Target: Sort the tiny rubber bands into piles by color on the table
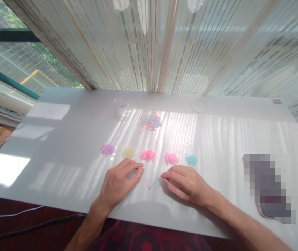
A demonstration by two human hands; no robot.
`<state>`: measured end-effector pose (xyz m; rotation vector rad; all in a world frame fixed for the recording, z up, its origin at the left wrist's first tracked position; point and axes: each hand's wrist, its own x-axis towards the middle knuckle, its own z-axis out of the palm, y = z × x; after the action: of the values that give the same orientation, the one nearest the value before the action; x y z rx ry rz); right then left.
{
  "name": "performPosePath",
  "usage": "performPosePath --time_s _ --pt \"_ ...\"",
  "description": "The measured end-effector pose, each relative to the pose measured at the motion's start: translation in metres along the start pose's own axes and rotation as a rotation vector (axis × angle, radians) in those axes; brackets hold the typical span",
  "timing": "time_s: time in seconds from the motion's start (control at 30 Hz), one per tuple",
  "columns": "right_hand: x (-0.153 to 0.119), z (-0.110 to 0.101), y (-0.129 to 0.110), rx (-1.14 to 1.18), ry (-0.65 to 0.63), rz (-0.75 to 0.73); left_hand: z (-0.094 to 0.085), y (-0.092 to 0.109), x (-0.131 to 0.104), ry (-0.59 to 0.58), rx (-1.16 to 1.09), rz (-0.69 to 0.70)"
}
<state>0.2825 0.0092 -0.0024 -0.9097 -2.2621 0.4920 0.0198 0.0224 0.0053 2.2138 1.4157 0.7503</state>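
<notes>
Thin coloured loops that look like small rubber bands lie sorted in piles across the white table: purple [108, 149], yellow [129, 152], coral pink [148, 155], light pink [172, 158] and turquoise [191, 160]. A mixed heap of loops [151, 122] sits farther back. A few pale loops [153, 183] lie between my hands. My left hand [120, 179] is in a loose pinch below the yellow and coral piles; whatever its fingertips hold is too small to make out. My right hand [186, 183] is closed, fingertips at the right edge of the few loops, its grip hidden.
A clear container [124, 111] stands at the back left, and a clear round lid [198, 106] lies at the back right. A pixelated dark object [267, 186] is on the right. String curtains [154, 45] hang behind the table [67, 167].
</notes>
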Motion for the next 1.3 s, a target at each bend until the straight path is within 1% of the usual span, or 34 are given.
performPosePath --time_s 0.1,0.17,0.23,0.37,0.57,0.7,0.9,1.0,1.1,1.2,1.3 --pt "0.0 0.002 -0.001 0.02 -0.062 0.013 -0.006 0.001 -0.003 -0.17 -0.04 0.065" --pt "0.0 0.003 -0.001 0.028 -0.095 0.021 -0.008 0.002 -0.004 -0.235 -0.043 0.086" --pt "-0.001 0.004 -0.001 0.025 -0.125 0.034 -0.008 0.005 -0.004 -0.271 -0.051 0.096" --pt "-0.001 0.004 -0.001 0.01 -0.157 0.052 -0.007 0.008 -0.002 -0.296 -0.064 0.095" --pt "-0.002 0.005 -0.001 0.033 -0.125 0.039 -0.003 0.006 -0.003 -0.308 -0.059 0.113" --pt "-0.002 0.005 -0.001 0.048 -0.105 0.027 -0.004 0.005 -0.004 -0.314 -0.101 0.105" --pt "-0.003 0.003 -0.003 0.064 -0.074 0.01 -0.006 0.013 0.001 -0.265 -0.189 0.122" --pt "-0.003 0.003 -0.003 0.081 -0.028 0.017 -0.001 0.02 0.005 -0.257 -0.222 0.145" --pt "-0.002 0.004 -0.003 0.077 0.044 0.01 0.005 0.024 0.007 -0.209 -0.271 0.172" --pt "0.0 0.004 -0.002 0.075 0.083 -0.011 0.011 0.023 0.005 -0.14 -0.328 0.188" --pt "0.0 0.003 -0.002 0.075 0.096 -0.032 0.015 0.02 0.003 -0.133 -0.374 0.158"
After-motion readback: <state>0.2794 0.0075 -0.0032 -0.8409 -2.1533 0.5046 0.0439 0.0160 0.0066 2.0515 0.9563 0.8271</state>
